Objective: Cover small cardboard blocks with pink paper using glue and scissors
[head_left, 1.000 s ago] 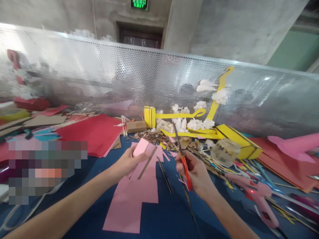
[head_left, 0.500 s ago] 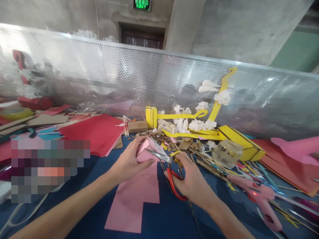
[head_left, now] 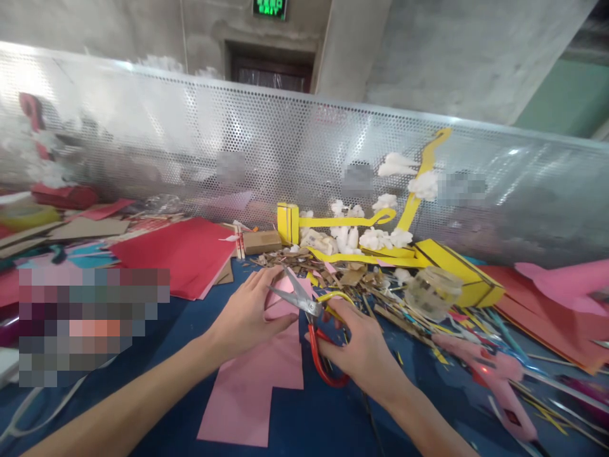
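My left hand (head_left: 245, 312) is closed on a small piece of pink paper (head_left: 280, 307), thumb in front and fingers behind. In my right hand (head_left: 364, 346) is a pair of scissors (head_left: 311, 308) with a red and a yellow handle loop. The blades stand apart and point left, across the pink paper piece; whether they touch it I cannot tell. Below the hands a larger pink paper sheet (head_left: 238, 406) with a stepped edge lies flat on the blue table surface (head_left: 323, 425). Part of the held piece is hidden by my fingers and the blades.
A pink glue gun (head_left: 495, 374) with a red light lies at right, near a clear jar (head_left: 434, 293). Yellow paper boxes (head_left: 459, 273) and scraps (head_left: 361, 279) line the back before a perforated metal panel (head_left: 285, 146). Red paper (head_left: 181, 257) lies at left.
The scissors have shifted slightly left with my right hand, and their blades have spread wider. My left hand still grips the pink paper piece, which has tilted a little.
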Demonstrator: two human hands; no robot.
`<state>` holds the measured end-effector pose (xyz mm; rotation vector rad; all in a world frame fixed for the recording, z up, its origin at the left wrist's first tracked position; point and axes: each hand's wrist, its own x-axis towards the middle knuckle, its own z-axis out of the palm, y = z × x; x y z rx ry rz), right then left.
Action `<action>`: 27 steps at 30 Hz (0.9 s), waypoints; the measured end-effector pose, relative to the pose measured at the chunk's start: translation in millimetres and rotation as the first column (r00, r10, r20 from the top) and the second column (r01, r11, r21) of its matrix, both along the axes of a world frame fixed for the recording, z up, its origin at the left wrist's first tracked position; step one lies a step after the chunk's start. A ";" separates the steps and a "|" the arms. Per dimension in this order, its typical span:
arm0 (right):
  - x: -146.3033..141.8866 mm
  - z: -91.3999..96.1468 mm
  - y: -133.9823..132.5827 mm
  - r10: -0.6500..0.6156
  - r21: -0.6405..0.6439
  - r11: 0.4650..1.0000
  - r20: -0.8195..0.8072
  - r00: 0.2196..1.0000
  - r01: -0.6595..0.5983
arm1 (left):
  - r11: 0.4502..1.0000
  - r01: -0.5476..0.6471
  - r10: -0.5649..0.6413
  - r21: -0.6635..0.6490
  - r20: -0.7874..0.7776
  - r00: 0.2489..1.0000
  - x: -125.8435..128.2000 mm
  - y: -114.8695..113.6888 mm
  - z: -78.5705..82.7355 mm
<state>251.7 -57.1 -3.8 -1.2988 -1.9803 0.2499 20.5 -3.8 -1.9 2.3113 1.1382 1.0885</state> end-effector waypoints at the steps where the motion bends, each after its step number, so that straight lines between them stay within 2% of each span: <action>1: -0.2 -0.1 -0.1 0.001 0.001 1.000 -0.001 1.000 -0.001 | 1.000 -0.001 0.001 0.003 -0.010 1.000 -0.3 0.0 -0.4; 18: 2.9 -0.4 -0.5 -0.011 0.029 1.000 0.020 1.000 0.011 | 1.000 0.003 -0.002 0.028 -0.034 0.999 -2.1 0.9 -6.3; 23: 4.8 0.5 -0.2 -0.010 -0.006 1.000 -0.008 1.000 0.010 | 1.000 0.011 -0.011 -0.022 -0.011 1.000 -1.8 1.1 -4.8; 27: 5.6 -0.8 0.1 -0.025 -0.078 0.997 -0.119 0.993 0.016 | 0.995 0.038 -0.032 -0.091 0.068 0.997 -2.0 0.8 -3.1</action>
